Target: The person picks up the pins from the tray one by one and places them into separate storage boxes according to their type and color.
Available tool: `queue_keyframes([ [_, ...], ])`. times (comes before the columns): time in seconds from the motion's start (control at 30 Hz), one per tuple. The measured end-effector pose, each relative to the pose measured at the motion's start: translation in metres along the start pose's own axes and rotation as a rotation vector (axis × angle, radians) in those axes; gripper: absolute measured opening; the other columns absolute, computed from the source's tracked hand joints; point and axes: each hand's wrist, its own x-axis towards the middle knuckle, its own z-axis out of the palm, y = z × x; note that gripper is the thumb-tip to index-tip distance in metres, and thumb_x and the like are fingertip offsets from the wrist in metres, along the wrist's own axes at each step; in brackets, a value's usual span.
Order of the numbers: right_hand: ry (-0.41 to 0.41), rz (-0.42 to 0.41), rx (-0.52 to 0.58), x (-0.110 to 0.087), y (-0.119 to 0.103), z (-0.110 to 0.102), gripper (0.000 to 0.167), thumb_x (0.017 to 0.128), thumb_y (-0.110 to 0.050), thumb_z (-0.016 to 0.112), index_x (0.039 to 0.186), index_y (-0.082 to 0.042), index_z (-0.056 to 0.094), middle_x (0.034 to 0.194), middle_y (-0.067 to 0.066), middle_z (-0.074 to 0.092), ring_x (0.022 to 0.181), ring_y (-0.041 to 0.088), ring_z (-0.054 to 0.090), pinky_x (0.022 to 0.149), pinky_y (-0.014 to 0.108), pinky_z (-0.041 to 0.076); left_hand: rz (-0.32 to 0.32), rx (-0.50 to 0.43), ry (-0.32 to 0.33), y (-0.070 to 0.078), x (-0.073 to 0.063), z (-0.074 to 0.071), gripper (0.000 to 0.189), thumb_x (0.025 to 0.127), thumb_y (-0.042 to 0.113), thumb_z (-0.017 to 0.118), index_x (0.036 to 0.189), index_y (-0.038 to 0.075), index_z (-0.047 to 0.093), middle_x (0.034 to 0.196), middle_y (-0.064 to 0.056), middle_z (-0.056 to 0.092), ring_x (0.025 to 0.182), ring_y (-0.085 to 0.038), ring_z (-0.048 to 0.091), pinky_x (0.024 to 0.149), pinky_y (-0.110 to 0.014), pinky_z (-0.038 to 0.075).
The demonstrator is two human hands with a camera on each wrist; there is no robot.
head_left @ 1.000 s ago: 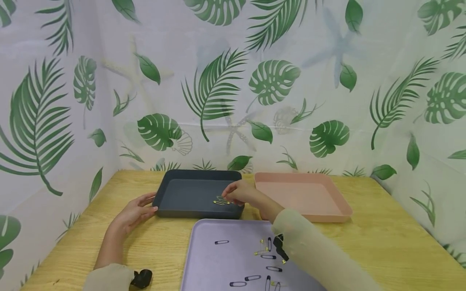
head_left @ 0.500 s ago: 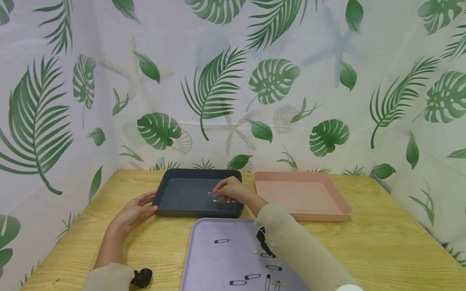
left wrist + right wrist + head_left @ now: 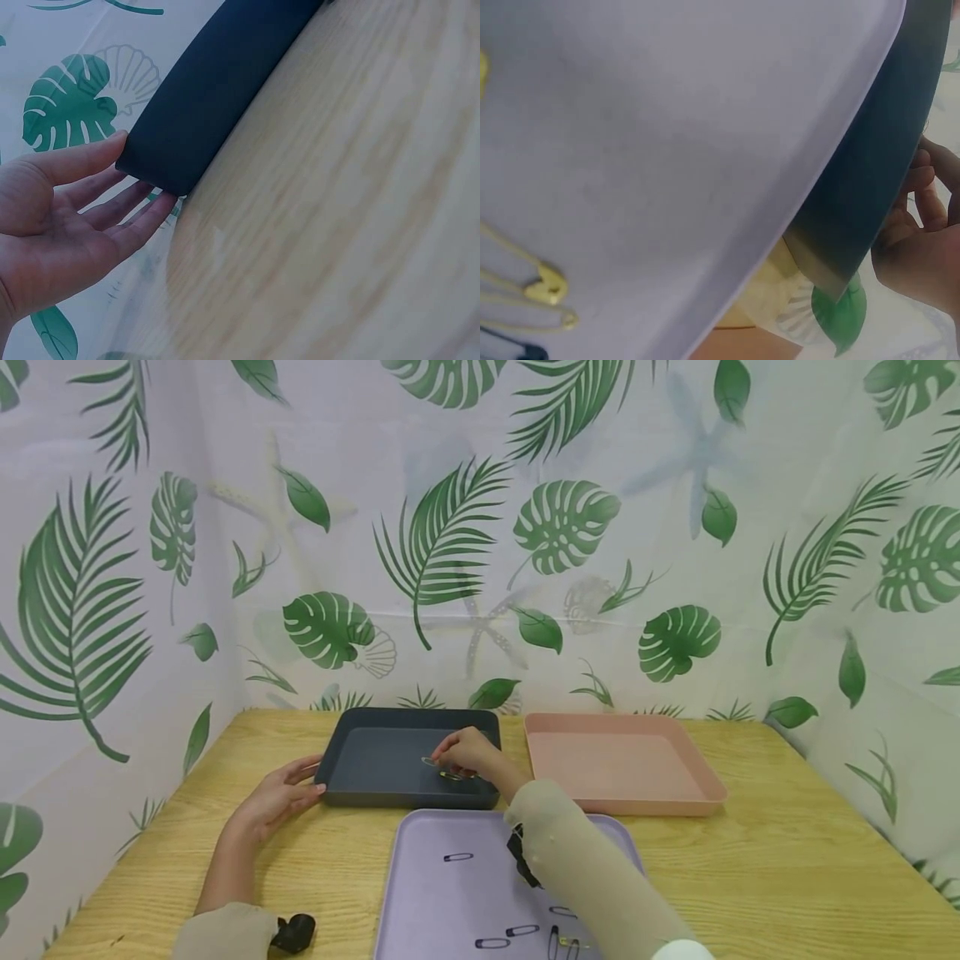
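Note:
My right hand (image 3: 468,753) is over the right half of the dark grey tray (image 3: 405,799), pinching a safety pin (image 3: 428,762) that sticks out left of the fingertips. Gold safety pins (image 3: 450,776) lie on the tray floor beneath it, partly covered by the hand. In the right wrist view, the tray wall hides part of that hand (image 3: 919,251). My left hand (image 3: 273,800) touches the tray's left end; the left wrist view has its fingers (image 3: 139,232) extended against the end wall and the thumb near the rim.
A lilac tray (image 3: 427,893) in front holds several black safety pins (image 3: 492,943) and some gold ones (image 3: 546,285); my right forearm crosses over it. To the right of the dark tray stands a pink tray (image 3: 622,768). Leaf-printed cloth (image 3: 480,527) hangs behind the wooden table (image 3: 795,860).
My right hand has moved left over the dark tray, with the safety pin now showing beyond its fingertips. The right forearm has swung left across the lilac tray. The left hand holds still.

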Motion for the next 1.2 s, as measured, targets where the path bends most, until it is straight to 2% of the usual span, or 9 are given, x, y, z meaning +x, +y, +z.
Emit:
queue_keyframes([
  [0.27,-0.004,0.018,-0.019,-0.001,0.000,0.005,0.007,0.083,-0.001,0.064,0.086,0.002,0.069,0.073,0.009,0.063,0.049,0.012,0.046,0.042,0.021,0.035,-0.004,-0.003,0.005,-0.002,0.001,-0.001,0.064,0.091,0.001,0.053,0.144,-0.002,0.017,0.146,-0.026,0.014,0.124,-0.034,0.034,0.092,-0.030,0.041],
  [0.53,0.014,0.010,-0.065,0.001,0.004,0.012,0.004,0.082,-0.001,0.066,0.083,0.000,0.069,0.067,0.005,0.060,0.049,0.011,0.045,0.042,0.020,0.034,0.000,0.003,0.005,-0.002,0.002,-0.001,0.064,0.091,0.001,0.054,0.144,-0.003,0.017,0.146,-0.027,0.014,0.123,-0.032,0.037,0.092,-0.030,0.041],
  [0.7,0.005,-0.001,-0.058,0.002,0.004,0.014,0.005,0.082,-0.001,0.066,0.085,0.001,0.069,0.071,0.006,0.063,0.048,0.011,0.045,0.042,0.019,0.035,0.000,0.005,0.008,-0.002,0.002,-0.001,0.064,0.092,0.001,0.053,0.144,-0.003,0.017,0.146,-0.027,0.014,0.124,-0.034,0.035,0.093,-0.032,0.041],
  [1.0,-0.023,0.000,-0.053,-0.004,-0.003,0.006,0.010,0.082,-0.002,0.066,0.091,0.002,0.069,0.079,0.013,0.065,0.051,0.012,0.048,0.044,0.021,0.039,-0.004,0.004,0.011,-0.001,0.002,-0.001,0.064,0.092,0.001,0.053,0.144,-0.003,0.016,0.146,-0.027,0.014,0.124,-0.034,0.035,0.093,-0.032,0.040],
  [1.2,-0.063,-0.054,-0.070,-0.014,-0.003,-0.006,0.013,0.084,-0.004,0.064,0.095,0.003,0.068,0.081,0.016,0.064,0.050,0.013,0.046,0.046,0.024,0.038,-0.008,0.001,0.016,-0.002,0.002,-0.001,0.064,0.092,0.000,0.053,0.144,-0.003,0.017,0.146,-0.027,0.015,0.121,-0.030,0.039,0.091,-0.029,0.042],
])
